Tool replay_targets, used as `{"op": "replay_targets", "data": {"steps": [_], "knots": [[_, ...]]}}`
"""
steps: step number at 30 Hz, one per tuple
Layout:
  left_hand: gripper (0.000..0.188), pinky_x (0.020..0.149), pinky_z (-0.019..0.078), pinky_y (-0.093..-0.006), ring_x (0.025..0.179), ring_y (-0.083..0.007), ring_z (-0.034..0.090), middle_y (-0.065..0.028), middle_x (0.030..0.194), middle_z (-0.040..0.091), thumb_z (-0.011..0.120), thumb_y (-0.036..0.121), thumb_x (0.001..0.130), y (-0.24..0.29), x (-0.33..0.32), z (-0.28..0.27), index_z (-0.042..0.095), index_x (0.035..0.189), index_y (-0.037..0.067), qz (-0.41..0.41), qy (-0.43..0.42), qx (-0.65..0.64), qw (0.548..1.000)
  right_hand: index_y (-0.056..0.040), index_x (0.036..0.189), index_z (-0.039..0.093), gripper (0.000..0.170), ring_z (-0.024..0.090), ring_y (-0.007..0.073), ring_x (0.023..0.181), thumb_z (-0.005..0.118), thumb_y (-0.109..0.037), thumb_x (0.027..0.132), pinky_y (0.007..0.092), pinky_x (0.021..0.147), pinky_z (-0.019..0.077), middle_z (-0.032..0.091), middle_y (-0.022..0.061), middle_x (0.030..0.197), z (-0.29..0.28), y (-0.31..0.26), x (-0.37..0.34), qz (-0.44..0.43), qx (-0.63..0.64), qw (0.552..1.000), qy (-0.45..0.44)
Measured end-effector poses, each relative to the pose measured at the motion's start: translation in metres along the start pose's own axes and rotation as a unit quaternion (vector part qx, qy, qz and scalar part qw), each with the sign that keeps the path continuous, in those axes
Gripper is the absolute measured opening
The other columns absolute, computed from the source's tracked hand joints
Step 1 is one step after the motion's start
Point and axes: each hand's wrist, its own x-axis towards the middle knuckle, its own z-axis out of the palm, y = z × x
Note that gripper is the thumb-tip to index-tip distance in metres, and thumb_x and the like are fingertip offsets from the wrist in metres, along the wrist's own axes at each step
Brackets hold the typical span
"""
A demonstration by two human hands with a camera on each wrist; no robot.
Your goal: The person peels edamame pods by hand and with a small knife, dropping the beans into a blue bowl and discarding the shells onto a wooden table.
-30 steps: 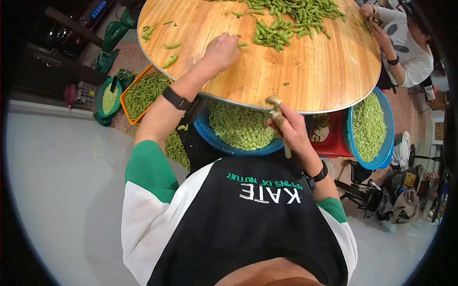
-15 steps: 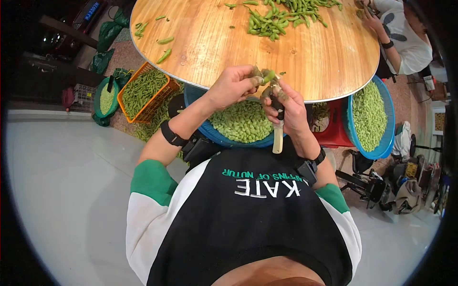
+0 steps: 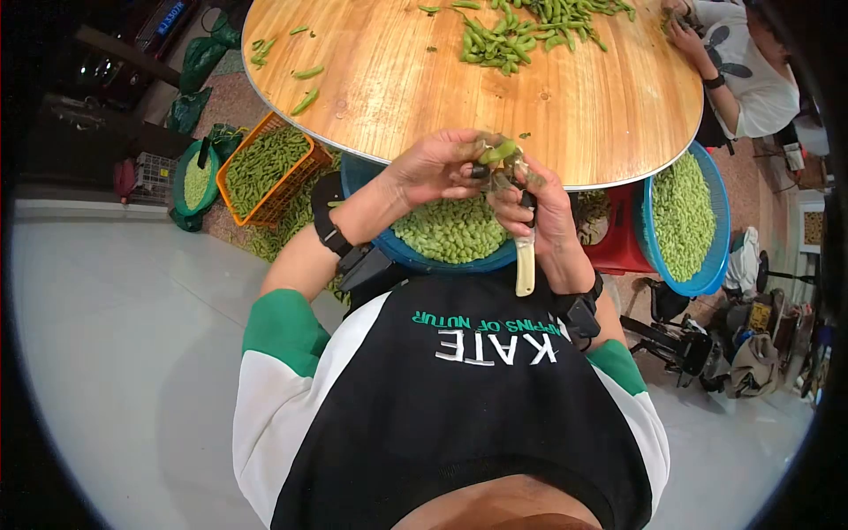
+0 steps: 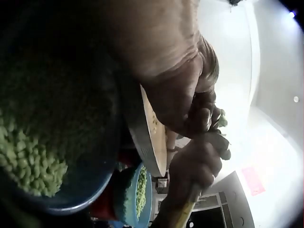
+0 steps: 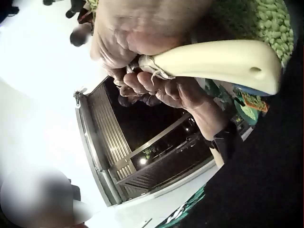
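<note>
Head view: pod (image 3: 501, 153) in left grip (image 3: 442, 161)

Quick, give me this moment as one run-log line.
left hand: pinches green pod | right hand: grips pale-handled tool | blue basin: holds shelled beans

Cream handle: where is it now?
In the head view, the cream handle juts from the right grip toward the black shirt, right of the shelled beans.

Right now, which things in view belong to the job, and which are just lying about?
Job, likely:
- left hand, green pod
- right hand, cream-handled tool
- pod pile on the table
- shelled beans

Lying about, seemingly:
- wire cage
- tan cloth
- parked car
</note>
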Motion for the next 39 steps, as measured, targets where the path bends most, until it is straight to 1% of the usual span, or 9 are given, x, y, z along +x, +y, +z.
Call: {"op": "replay_targets", "data": {"steps": [5, 8, 11, 15, 17, 20, 27, 29, 39], "knots": [[0.016, 0.046, 0.0399, -0.0245, 0.058, -0.0082, 0.051, -0.0032, 0.074, 0.057, 0.059, 0.013, 0.090, -0.003, 0.003, 0.002, 0.060, 0.102, 0.002, 0.032, 0.086, 0.217, 0.972, -0.0057, 0.116, 0.050, 0.024, 0.039, 0.0058, 0.052, 0.051, -0.018, 0.096, 0.0175, 0.038, 0.0318, 0.048, 0.0034, 0.078, -0.006, 0.001, 0.001, -0.001, 0.062, 0.996, 0.062], [0.019, 0.056, 0.0471, -0.0365, 0.060, -0.0300, 0.057, -0.0144, 0.071, 0.055, 0.063, 0.005, 0.077, -0.001, -0.001, 0.022, 0.058, 0.094, -0.001, 0.346, 0.087, 0.749, 0.559, -0.0066, 0.119, 0.049, 0.026, 0.038, 0.0058, 0.052, 0.050, -0.018, 0.096, 0.0174, 0.038, 0.0316, 0.048, 0.0033, 0.079, -0.011, 0.005, 0.002, 0.006, 0.086, 0.993, 0.079], [0.013, 0.056, 0.0473, -0.0363, 0.064, -0.0339, 0.058, -0.0144, 0.069, 0.056, 0.060, 0.004, 0.077, 0.000, -0.007, 0.022, 0.060, 0.090, 0.000, 0.344, 0.085, 0.807, 0.471, -0.0070, 0.122, 0.049, 0.028, 0.038, 0.0058, 0.053, 0.050, -0.018, 0.096, 0.0173, 0.038, 0.0316, 0.048, 0.0032, 0.080, -0.010, 0.007, 0.001, 0.015, 0.114, 0.991, 0.072], [0.010, 0.055, 0.0466, -0.0325, 0.061, -0.0248, 0.059, -0.0110, 0.067, 0.057, 0.059, 0.008, 0.083, 0.001, -0.011, 0.024, 0.063, 0.088, 0.000, 0.289, 0.101, 0.755, 0.580, -0.0070, 0.121, 0.048, 0.028, 0.038, 0.0060, 0.052, 0.050, -0.017, 0.096, 0.0169, 0.038, 0.0316, 0.048, 0.0030, 0.080, -0.004, 0.009, 0.003, 0.014, 0.083, 0.993, 0.085], [0.016, 0.054, 0.0455, -0.0300, 0.061, -0.0150, 0.057, -0.0060, 0.068, 0.060, 0.056, 0.013, 0.090, -0.004, -0.011, 0.029, 0.064, 0.088, -0.001, 0.146, 0.183, 0.487, 0.842, -0.0069, 0.119, 0.050, 0.025, 0.039, 0.0062, 0.053, 0.049, -0.016, 0.096, 0.0173, 0.038, 0.0319, 0.050, 0.0039, 0.080, -0.002, 0.007, 0.004, 0.009, 0.063, 0.995, 0.080], [0.022, 0.057, 0.0457, -0.0293, 0.064, -0.0099, 0.055, -0.0023, 0.070, 0.062, 0.052, 0.018, 0.094, -0.006, -0.011, 0.021, 0.064, 0.091, 0.000, 0.074, 0.184, 0.412, 0.889, -0.0063, 0.118, 0.052, 0.024, 0.042, 0.0063, 0.053, 0.049, -0.016, 0.096, 0.0185, 0.039, 0.0331, 0.053, 0.0046, 0.080, -0.003, 0.010, 0.001, -0.020, -0.063, 0.990, 0.121], [0.016, 0.067, 0.0464, -0.0427, 0.074, -0.0401, 0.057, -0.0230, 0.081, 0.056, 0.049, 0.014, 0.090, -0.032, -0.015, 0.024, 0.052, 0.090, -0.002, 0.189, 0.163, 0.705, 0.663, 0.0010, 0.117, 0.056, 0.030, 0.053, 0.0080, 0.066, 0.058, -0.004, 0.088, 0.0215, 0.057, 0.0444, 0.061, 0.0045, 0.084, 0.006, 0.009, 0.002, -0.139, -0.521, 0.807, 0.242], [0.011, 0.065, 0.0450, -0.0463, 0.073, -0.0421, 0.055, -0.0223, 0.078, 0.053, 0.050, 0.008, 0.084, -0.034, -0.019, 0.028, 0.048, 0.086, -0.002, 0.286, 0.128, 0.726, 0.611, 0.0003, 0.117, 0.056, 0.034, 0.057, 0.0125, 0.076, 0.062, -0.003, 0.083, 0.0264, 0.069, 0.0483, 0.062, 0.0080, 0.088, -0.009, 0.007, 0.003, -0.237, -0.690, 0.658, 0.185], [0.015, 0.062, 0.0459, -0.0471, 0.068, -0.0444, 0.056, -0.0240, 0.070, 0.054, 0.052, 0.010, 0.078, -0.053, -0.021, 0.033, 0.049, 0.078, -0.004, 0.290, 0.143, 0.700, 0.637, -0.0008, 0.100, 0.058, 0.022, 0.055, 0.0172, 0.070, 0.059, 0.002, 0.078, 0.0279, 0.068, 0.0467, 0.057, 0.0105, 0.080, -0.018, 0.002, -0.004, -0.223, -0.723, 0.636, 0.154]]}}
